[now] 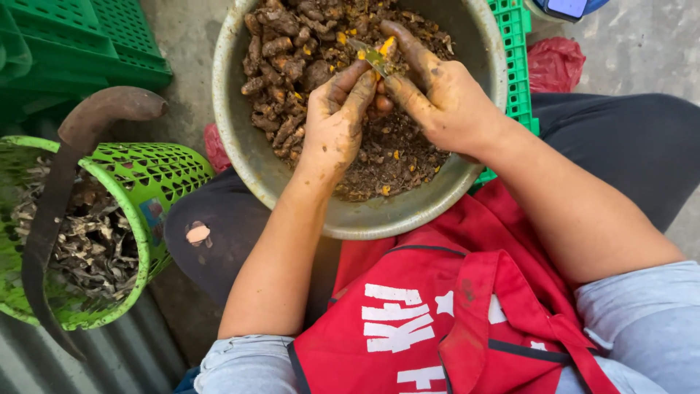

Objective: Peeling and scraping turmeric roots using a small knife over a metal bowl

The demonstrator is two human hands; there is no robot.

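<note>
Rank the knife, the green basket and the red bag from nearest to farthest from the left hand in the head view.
From the left hand:
1. Knife: just above the fingertips, over the metal bowl, between both hands.
2. Green basket: lower left, beside the bowl, holding peelings.
3. Red bag: upper right, past the bowl's far rim, on the floor.

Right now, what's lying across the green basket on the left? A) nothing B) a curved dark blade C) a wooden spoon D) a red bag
B: a long curved dark blade rests across the rim of the green basket, over the dried scraps inside, while both hands work over the metal bowl.
</note>
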